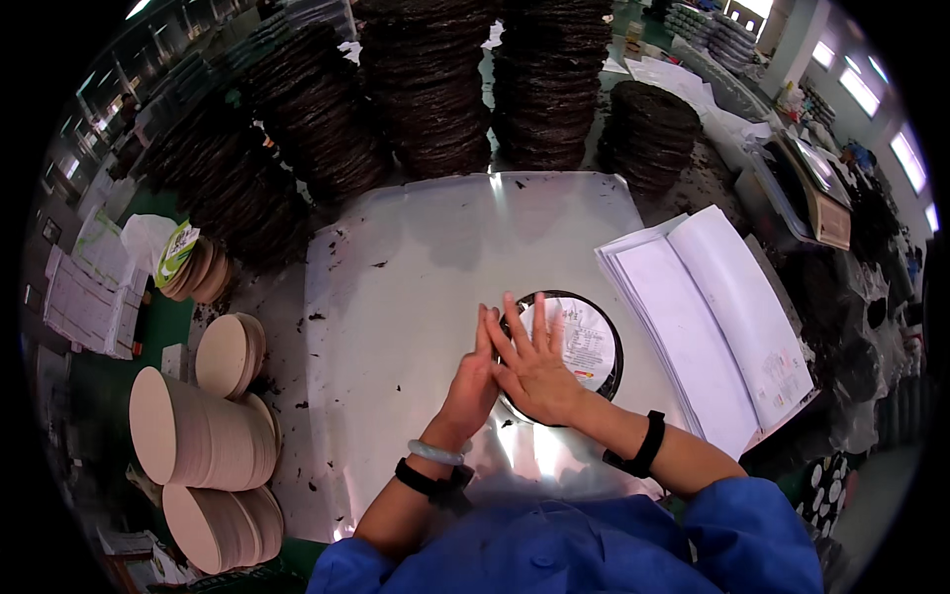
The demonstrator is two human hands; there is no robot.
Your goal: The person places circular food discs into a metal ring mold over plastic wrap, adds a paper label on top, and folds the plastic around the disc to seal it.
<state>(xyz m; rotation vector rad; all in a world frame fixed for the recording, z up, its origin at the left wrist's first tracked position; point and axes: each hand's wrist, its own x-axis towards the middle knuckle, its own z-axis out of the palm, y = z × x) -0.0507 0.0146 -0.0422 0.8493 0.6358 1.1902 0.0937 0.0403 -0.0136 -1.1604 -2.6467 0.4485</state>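
A dark round cake with a shiny rim, apparently wrapped in clear plastic, lies in front of me, and a round white printed label point(591, 349) covers its top. My right hand point(540, 375) rests palm down over the left part of the label, fingers spread. Against the cake's left edge stands my left hand point(473, 386), turned on its side with its fingers pointing away from me. It touches or nearly touches the right thumb. Its palm side is hidden. Both lie on a shiny pale sheet point(415, 297) covering the table.
Tall stacks of dark round cakes point(430, 96) line the far edge. A shorter stack point(646, 137) stands far right. White paper sheets point(668, 319) lie right of the cake. Stacks of pale round discs point(215, 438) stand on the left. Dark crumbs dot the sheet.
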